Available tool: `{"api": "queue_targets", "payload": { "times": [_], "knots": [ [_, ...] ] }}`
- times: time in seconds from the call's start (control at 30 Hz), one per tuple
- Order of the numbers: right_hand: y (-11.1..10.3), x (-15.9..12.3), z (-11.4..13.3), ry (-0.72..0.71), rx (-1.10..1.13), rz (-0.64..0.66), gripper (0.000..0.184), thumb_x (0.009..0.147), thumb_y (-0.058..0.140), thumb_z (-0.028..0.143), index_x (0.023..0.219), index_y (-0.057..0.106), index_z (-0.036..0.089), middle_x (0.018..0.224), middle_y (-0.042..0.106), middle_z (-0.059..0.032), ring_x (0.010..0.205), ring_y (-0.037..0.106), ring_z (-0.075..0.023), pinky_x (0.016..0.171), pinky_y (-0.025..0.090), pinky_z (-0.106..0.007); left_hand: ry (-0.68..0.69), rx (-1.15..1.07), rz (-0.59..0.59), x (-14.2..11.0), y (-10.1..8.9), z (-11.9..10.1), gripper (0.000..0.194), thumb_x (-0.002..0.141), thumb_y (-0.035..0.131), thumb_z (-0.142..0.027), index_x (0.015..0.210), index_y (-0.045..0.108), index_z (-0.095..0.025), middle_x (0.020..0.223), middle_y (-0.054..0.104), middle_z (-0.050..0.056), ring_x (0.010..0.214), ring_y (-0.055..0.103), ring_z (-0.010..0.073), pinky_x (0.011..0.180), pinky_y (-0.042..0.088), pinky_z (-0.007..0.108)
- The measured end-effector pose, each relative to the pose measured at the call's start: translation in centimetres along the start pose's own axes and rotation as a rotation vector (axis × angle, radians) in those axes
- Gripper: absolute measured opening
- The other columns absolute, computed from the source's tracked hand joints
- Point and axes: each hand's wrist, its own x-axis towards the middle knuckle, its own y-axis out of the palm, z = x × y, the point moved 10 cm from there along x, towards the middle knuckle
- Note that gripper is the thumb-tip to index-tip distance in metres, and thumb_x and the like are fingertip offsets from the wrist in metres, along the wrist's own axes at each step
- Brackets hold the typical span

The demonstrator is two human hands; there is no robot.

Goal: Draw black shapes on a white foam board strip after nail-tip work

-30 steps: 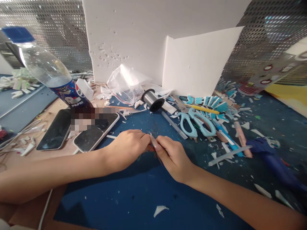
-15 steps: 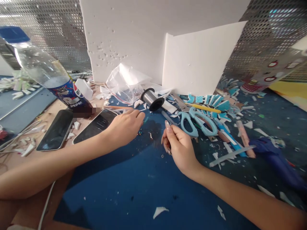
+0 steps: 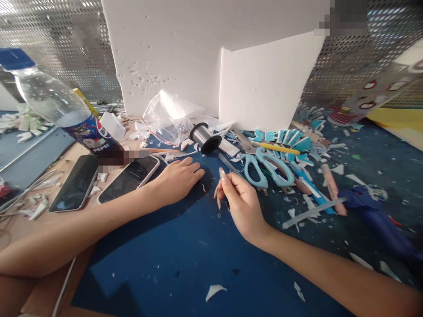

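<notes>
My left hand is palm down on the blue cutting mat, fingers slightly apart and bent, tips at the surface. Whatever lies under its fingers is hidden. My right hand rests on its side on the mat, thumb and forefinger pressed together. Anything between those fingertips is too small to make out. Beyond the hands lies a spool of thin clear line with black rims. Light blue scissors lie just past my right hand. A phone is partly under my left wrist.
A Pepsi bottle and a second phone stand at left. White foam boards rise at the back, behind a clear plastic bag. On the right lie a yellow pencil, a blue cutter, a glue gun and foam scraps.
My left hand has moved slightly right and forward, covering the small blue bits seen by its fingers before. My right hand stays pinched in nearly the same place. The view has shifted a little.
</notes>
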Motion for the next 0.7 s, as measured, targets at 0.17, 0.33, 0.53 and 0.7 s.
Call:
{"api": "queue_targets", "payload": {
  "times": [0.17,0.33,0.53,0.7],
  "knots": [
    [-0.5,-0.4,0.7,-0.064,-0.029,-0.030,0.035,0.096,0.045,0.036,0.065,0.050,0.019,0.056,0.049,0.0028,0.049,0.050,-0.0097,0.050,0.041,-0.024,-0.178,-0.207,-0.168,-1.6,-2.6,-0.1,0.025,0.096,0.032,-0.017,0.076,0.047,-0.016,0.072,0.050,0.002,0.070,0.047,0.0152,0.065,0.042,0.027],
    [-0.6,-1.4,2.2,-0.203,-0.162,-0.028,0.029,0.096,0.045,0.028,0.070,0.052,0.019,0.059,0.052,0.0020,0.051,0.050,-0.0102,0.052,0.040,-0.025,-0.423,-1.551,-0.125,-3.5,1.0,-1.5,0.031,0.092,0.046,-0.035,0.067,0.045,-0.017,0.062,0.043,-0.004,0.056,0.038,0.0082,0.053,0.032,0.021],
    [0.2,-2.2,3.7,-0.351,-0.339,0.015,0.027,0.094,0.043,0.018,0.069,0.050,0.019,0.059,0.050,0.0016,0.052,0.050,-0.0107,0.056,0.040,-0.028,-0.598,-1.987,-0.046,-3.6,4.3,-2.5,0.033,0.084,0.059,-0.041,0.067,0.051,-0.014,0.062,0.048,-0.002,0.054,0.037,0.0068,0.051,0.026,0.021],
    [0.9,-2.0,3.6,-0.342,-0.360,0.074,0.025,0.093,0.043,0.014,0.069,0.049,0.018,0.057,0.048,0.0027,0.048,0.047,-0.0093,0.055,0.039,-0.027,-0.594,-2.036,-0.004,-3.3,4.7,-2.4,0.032,0.086,0.057,-0.040,0.070,0.052,-0.013,0.063,0.048,-0.002,0.055,0.036,0.0067,0.053,0.027,0.020]
  ]
}}
